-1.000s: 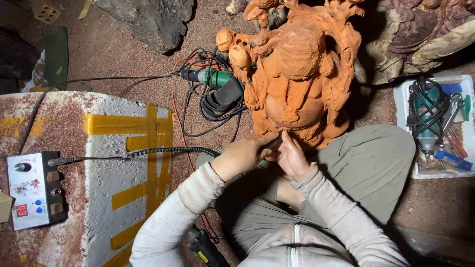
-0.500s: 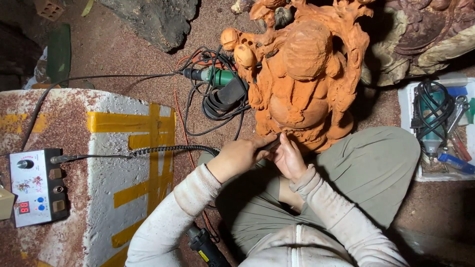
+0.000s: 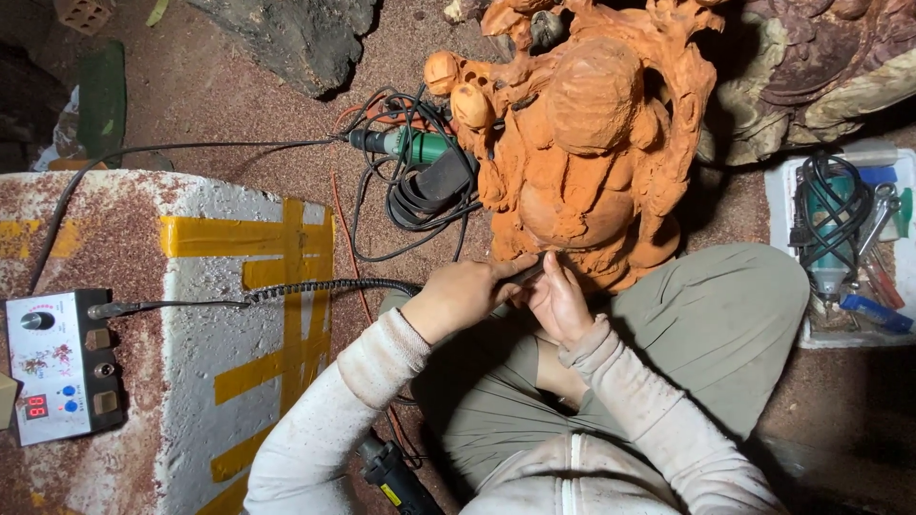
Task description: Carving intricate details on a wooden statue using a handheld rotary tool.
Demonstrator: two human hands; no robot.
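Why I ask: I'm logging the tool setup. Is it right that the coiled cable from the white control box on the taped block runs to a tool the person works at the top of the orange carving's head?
Not quite. In the head view both hands, left hand and right hand, work the tool at the base of the orange carving, not its head. The coiled cable does come from the white control box on the taped block.
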